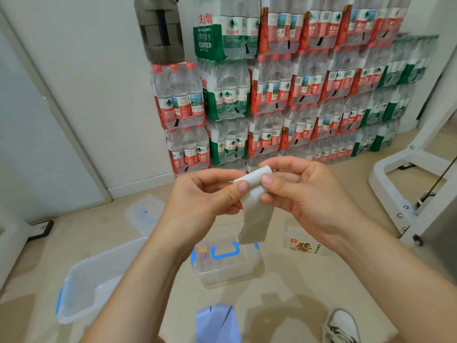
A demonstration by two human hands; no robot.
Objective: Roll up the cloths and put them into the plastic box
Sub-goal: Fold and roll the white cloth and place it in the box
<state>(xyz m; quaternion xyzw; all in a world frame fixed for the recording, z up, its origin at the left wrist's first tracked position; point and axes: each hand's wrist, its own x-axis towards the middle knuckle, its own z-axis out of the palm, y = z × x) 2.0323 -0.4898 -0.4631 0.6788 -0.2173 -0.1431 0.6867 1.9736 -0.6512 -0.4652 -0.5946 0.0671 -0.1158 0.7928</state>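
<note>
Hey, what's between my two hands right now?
In the head view, a pale cloth, partly rolled, bridges the left hand and right hand; its loose tail hangs down.

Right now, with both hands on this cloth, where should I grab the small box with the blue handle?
Take the blue handle on the lid of the small box, reaching down from above. It lies flat on top, its loop open for fingers; the clear walls look smooth and wide. Free the right hand from the cloth first.
</note>
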